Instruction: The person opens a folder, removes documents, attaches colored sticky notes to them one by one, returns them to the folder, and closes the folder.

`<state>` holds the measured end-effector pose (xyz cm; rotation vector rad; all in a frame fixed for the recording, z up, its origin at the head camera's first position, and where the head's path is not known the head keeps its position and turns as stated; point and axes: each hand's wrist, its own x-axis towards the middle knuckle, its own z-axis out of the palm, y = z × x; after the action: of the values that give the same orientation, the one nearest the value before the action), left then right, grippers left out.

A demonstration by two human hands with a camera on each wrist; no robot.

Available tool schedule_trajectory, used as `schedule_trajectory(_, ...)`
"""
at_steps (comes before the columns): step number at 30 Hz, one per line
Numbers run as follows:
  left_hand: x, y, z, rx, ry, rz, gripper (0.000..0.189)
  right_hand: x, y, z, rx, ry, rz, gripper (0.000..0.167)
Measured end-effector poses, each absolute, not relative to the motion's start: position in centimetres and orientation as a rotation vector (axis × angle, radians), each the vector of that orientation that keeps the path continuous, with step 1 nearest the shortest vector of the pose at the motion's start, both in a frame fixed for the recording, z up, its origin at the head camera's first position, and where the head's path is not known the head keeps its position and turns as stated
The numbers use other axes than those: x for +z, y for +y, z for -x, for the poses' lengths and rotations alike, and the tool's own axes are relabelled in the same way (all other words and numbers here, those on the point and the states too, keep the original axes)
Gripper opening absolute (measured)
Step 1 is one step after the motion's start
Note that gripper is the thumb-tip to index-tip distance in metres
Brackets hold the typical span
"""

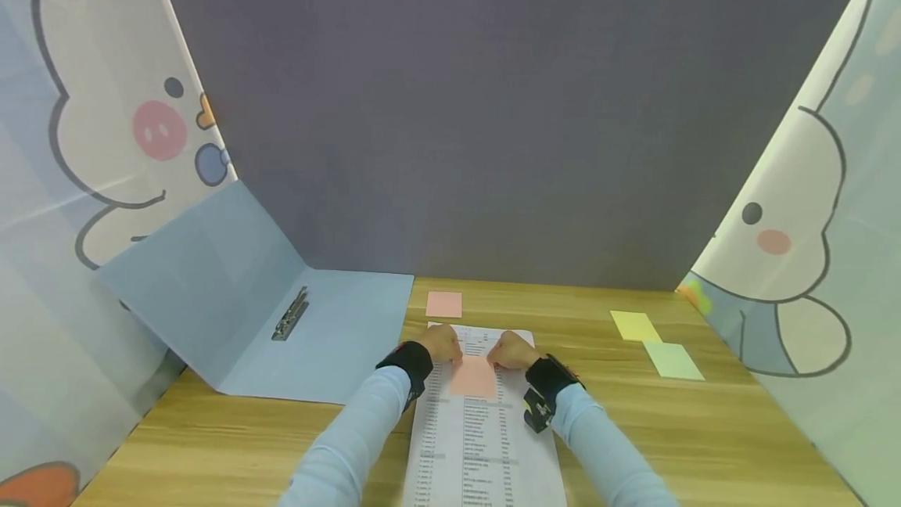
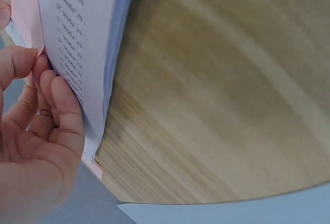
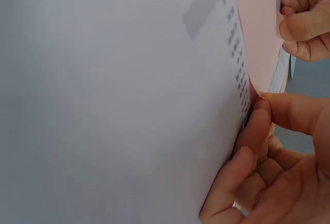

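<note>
A pink sticky note lies over the upper part of a printed paper stack on the table. My left hand pinches the note's far left corner between thumb and forefinger; the left wrist view shows that hand with its other fingers bent against the printed sheets. At the far right corner, my right hand pinches the note the same way. In the right wrist view, the thumb and forefinger of that hand meet on the corner of the pink note.
To the left, a light blue folder stands open with a metal clip inside. Another pink note lies beyond the stack. A yellow note and a pale green note lie at the right. A dark panel rises behind.
</note>
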<state>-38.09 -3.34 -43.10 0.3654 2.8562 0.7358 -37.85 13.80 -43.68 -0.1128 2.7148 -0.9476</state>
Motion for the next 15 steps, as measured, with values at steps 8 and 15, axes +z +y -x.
schedule_trajectory(8, -43.6, -3.6, 38.5, 0.813, 2.834, -0.273, 0.014, -43.4, 12.9, 37.6, -0.846, 2.777, 0.044, 0.01)
schedule_trajectory(15, -43.7, -3.2, 38.9, 0.727, 2.871, -0.266, 0.028, -42.9, 12.8, 37.3, -0.786, 2.8, -0.002, 0.032)
